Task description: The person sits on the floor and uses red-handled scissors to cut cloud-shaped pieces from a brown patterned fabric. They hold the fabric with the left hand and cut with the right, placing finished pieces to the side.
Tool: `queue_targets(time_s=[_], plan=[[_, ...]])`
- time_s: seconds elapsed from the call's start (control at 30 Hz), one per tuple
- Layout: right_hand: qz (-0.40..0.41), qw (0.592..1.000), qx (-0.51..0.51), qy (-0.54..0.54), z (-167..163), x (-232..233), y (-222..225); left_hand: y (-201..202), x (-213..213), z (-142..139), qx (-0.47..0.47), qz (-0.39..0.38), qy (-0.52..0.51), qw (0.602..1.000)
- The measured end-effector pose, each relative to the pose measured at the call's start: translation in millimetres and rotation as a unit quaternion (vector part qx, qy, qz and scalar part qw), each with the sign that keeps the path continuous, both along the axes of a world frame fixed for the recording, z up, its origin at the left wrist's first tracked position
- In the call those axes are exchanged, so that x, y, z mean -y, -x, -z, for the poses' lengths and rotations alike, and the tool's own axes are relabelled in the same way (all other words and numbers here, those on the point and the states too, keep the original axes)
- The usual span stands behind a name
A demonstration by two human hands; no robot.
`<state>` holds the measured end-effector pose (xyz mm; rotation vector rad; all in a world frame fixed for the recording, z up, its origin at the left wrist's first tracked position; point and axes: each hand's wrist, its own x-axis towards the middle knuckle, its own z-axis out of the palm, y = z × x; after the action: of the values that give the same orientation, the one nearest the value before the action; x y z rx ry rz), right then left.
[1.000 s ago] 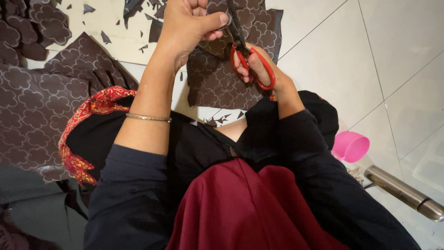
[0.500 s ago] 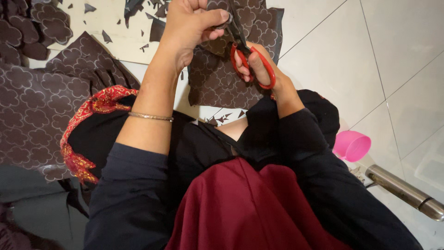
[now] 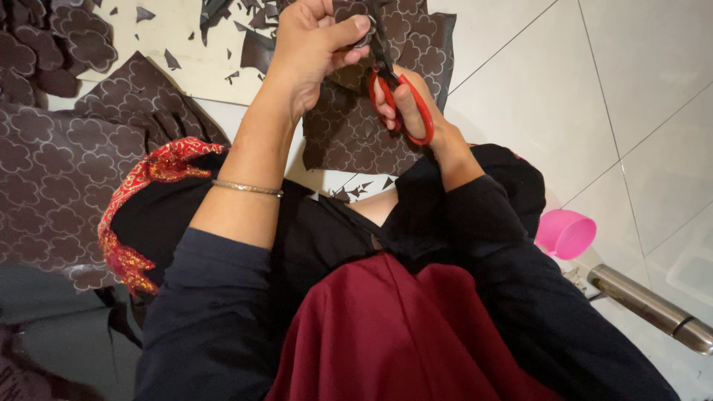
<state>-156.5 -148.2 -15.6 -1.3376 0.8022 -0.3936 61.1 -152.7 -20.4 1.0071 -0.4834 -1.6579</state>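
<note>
**Scissors in the patterned sheet, both hands closed**

From my remote seat I see the left hand (image 3: pixel 312 44) raised near the top of the view, its thumb and fingers pinched shut on a small piece of dark brown patterned material (image 3: pixel 362 30); a thin bracelet (image 3: pixel 247 188) circles that forearm; the right hand (image 3: pixel 405 104) has its fingers threaded through the red loops of a pair of scissors (image 3: pixel 397 93) and is curled tight around them; the dark blades point up towards the pinched piece, though I cannot tell whether they are parted or closed. Beneath both hands lies a larger brown sheet (image 3: pixel 356 134) with a cloud-like outline print, resting on the white tiled floor (image 3: pixel 616 96); more of the same sheet (image 3: pixel 59 171) spreads at the left, beside a red and gold patterned cloth (image 3: pixel 148 174); small dark offcuts (image 3: pixel 245 22) are scattered above; a pink cup (image 3: pixel 566 233) and a metal tube (image 3: pixel 650 306) sit well apart at the right.
</note>
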Motion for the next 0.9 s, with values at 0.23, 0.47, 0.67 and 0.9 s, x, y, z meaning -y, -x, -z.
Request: queue_targets(time_s=[0.23, 0.47, 0.67, 0.9], plan=[[-0.004, 1.0, -0.008, 0.023, -5, 1, 0, 0, 0, 0, -0.023, 0.003, 0.016, 1.0], [0.001, 1.0, -0.02, 0.022, -3, 2, 1, -3, 1, -2, -0.01, 0.015, 0.019, 1.0], [0.016, 1.0, -0.02, -0.01, 6, 2, 5, -4, 0, -2, -0.014, 0.008, 0.013, 1.0], [0.067, 0.992, -0.074, -0.083, 23, 9, 9, -6, 0, 10, 0.026, -0.012, 0.019, 0.999]])
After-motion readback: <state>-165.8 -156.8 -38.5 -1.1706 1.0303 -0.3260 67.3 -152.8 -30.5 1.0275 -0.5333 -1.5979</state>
